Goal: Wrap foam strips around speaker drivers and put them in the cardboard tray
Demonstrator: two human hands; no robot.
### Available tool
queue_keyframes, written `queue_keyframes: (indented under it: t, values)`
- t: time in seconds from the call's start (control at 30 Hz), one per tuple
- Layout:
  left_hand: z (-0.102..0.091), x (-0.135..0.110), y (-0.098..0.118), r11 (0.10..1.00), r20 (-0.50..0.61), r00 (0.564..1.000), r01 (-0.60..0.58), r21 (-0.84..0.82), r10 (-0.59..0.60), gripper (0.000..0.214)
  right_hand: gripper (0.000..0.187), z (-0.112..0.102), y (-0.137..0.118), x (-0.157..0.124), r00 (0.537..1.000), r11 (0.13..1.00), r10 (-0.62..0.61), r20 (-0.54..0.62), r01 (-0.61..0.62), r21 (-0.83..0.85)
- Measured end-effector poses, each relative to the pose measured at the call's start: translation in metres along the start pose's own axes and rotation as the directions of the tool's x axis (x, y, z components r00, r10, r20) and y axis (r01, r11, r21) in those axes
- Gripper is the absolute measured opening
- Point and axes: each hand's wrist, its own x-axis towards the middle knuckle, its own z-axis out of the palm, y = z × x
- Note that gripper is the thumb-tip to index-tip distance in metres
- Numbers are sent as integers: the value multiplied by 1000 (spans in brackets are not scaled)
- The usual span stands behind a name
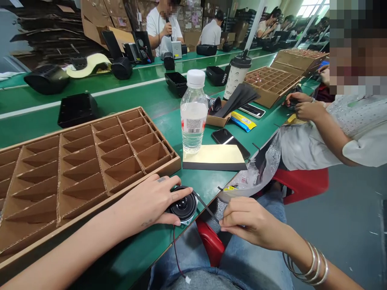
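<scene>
Left hand (pixel 148 201) is wrapped over a small round speaker (pixel 184 207), holding it down right at the desk (pixel 208 181) edge, lower middle of the frame. Right hand (pixel 250 223) is pinched shut on a thin black strip (pixel 205 207) that runs up to the speaker's rim. A wire (pixel 177 253) dangles below. The cardboard divider tray (pixel 178 163) sits just left, with the water bottle (pixel 193 117) above centre.

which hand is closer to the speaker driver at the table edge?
Left. The left hand rests on the speaker driver, fingers around its rim. The right hand is apart to its right, off the table edge, pinching a black strip that reaches toward it.
</scene>
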Motion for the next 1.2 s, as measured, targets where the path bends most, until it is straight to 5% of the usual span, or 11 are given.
queue_keyframes:
  t: [0.17, 0.33, 0.4, 0.5, 0.57, 0.63, 0.83, 0.97, 1.07, 1.2]
  values:
    - [-5, 2, -1, 998, -9, 999, -37, 59, 37, 63, 18, 0, -6, 9, 996, 1000, -25, 80, 24, 20]
    - [-3, -1, 5, 997, -28, 1000, 13, 80, -10, 65, 14, 2, 2, 22, 987, 932, 34, 160, -89, 353]
    - [1, -4, 12, 994, -50, 996, 74, 85, -70, 65, 12, 4, 10, 26, 966, 812, 136, 219, -236, 534]
    - [9, -7, 25, 974, -99, 977, 198, 107, -188, 64, 12, 8, 26, 30, 904, 514, 288, 315, -423, 746]
    - [13, -8, 34, 951, -124, 956, 280, 128, -265, 62, 15, 10, 38, 32, 896, 342, 350, 274, -395, 853]
    - [15, -7, 42, 929, -137, 937, 339, 147, -321, 61, 18, 12, 48, 36, 897, 258, 404, 182, -302, 918]
    - [15, 1, 54, 882, -143, 885, 459, 106, -443, 63, 17, 18, 64, 45, 908, 249, 408, 98, -214, 945]
    - [9, 0, 43, 851, -4, 856, 515, -105, -518, 86, 15, 20, 62, 47, 920, 277, 383, 87, -204, 939]
    - [9, -6, 24, 804, 93, 906, 411, -430, -414, 91, 13, 19, 62, 48, 916, 317, 399, 48, -186, 930]
    - [20, -11, 0, 645, 29, 977, 162, -747, -212, 81, 18, 17, 62, 52, 910, 362, 412, 34, -198, 911]
